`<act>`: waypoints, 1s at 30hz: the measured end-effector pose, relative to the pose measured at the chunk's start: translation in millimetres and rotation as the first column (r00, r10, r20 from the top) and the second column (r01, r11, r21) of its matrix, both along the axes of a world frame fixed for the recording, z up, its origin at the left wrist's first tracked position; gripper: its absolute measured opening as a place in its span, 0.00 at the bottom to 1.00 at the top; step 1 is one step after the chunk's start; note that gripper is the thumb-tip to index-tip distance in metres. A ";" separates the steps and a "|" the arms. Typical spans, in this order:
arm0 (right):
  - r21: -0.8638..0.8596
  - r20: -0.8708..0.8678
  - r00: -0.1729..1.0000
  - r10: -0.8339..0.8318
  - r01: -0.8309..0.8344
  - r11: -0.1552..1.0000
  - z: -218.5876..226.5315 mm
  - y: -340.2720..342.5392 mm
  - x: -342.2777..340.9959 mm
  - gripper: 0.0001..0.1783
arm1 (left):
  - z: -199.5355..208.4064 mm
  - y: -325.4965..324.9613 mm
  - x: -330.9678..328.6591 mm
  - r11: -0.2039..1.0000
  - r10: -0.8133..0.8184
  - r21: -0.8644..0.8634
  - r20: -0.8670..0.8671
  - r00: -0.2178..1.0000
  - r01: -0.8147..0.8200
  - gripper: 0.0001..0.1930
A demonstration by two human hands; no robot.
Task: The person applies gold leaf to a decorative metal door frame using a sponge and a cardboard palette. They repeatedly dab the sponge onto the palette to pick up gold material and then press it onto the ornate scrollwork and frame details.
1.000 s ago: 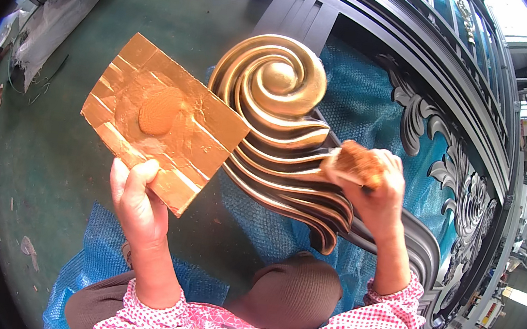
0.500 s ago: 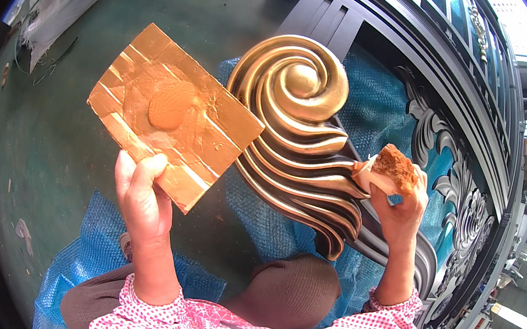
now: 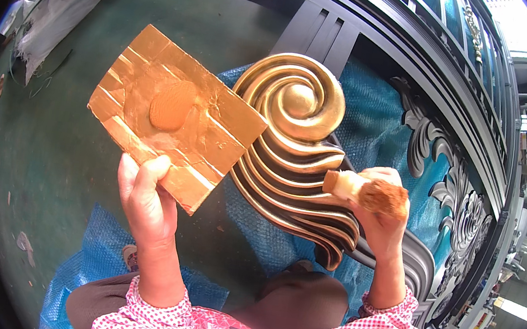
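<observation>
Gold over dark, the scroll ornament (image 3: 285, 151) is being shown at mid-dial, its left edge being hidden by cardboard (image 3: 210, 141) toward ten o'clock, which is being pinched by the left hand (image 3: 151, 210). Toward four, an applicator (image 3: 365, 191) is being gripped by the right hand (image 3: 385, 231); just shifted leftward, it is being held over the folds (image 3: 286, 193), bringing them within reach; contact cannot be told.

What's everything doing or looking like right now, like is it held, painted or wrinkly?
Left hand: gripping the card's lower edge
Gold card: held up, creased, smeared, tilted
Right hand: closed around the brush
Brush: held; touching the scroll or not, can't tell
Scroll ornament: gold ridges, dark grooves
Blue bubble wrap: spread out, wrinkled
Leafy carvings: dark grey
</observation>
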State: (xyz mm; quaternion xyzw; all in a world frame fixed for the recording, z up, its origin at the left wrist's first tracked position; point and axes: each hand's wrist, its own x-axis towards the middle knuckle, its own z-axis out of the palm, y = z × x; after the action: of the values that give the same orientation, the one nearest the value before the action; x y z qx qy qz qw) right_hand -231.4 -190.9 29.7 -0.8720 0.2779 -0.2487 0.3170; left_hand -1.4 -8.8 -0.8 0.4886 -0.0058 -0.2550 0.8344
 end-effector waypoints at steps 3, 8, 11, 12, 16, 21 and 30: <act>-0.214 -0.033 0.998 0.053 -0.059 0.975 -1.8 -9.9 9.9 0.20 | 2.7 -7.5 1.8 1.000 -0.016 -0.013 -0.007 1.000 0.016 0.19; -0.430 -0.215 0.961 0.174 -0.253 0.867 2.4 -4.3 32.3 0.15 | -0.2 2.0 -2.2 0.999 -0.054 -0.001 -0.003 0.999 0.054 0.18; -0.602 -0.245 0.969 0.039 -0.184 0.777 9.8 -19.8 20.4 0.14 | -1.6 6.9 0.6 0.999 -0.043 0.016 0.031 0.999 0.042 0.19; -0.563 -0.165 0.986 0.038 -0.126 0.817 10.9 -18.7 17.0 0.14 | -1.5 6.6 -0.9 0.999 -0.034 0.019 0.033 0.999 0.033 0.19; -0.338 -0.059 0.995 0.083 -0.098 0.936 9.9 -14.4 28.5 0.16 | -5.2 7.1 1.2 0.998 -0.057 0.018 0.053 0.997 0.056 0.19; -0.511 -0.283 0.946 0.158 -0.288 0.810 0.9 -27.0 39.4 0.14 | -5.5 4.9 1.9 0.998 -0.050 0.026 0.045 0.998 0.049 0.18; -0.505 -0.218 0.953 0.211 -0.295 0.811 -0.1 -34.7 50.6 0.14 | -4.8 1.1 5.3 0.998 -0.044 0.047 0.043 0.998 0.042 0.20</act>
State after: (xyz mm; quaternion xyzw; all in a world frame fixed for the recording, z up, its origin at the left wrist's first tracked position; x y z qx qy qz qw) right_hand -180.8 -225.6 29.6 -0.9709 0.1028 -0.2043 0.0713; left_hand 4.0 -7.8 -5.7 0.5130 -0.0287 -0.2624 0.8168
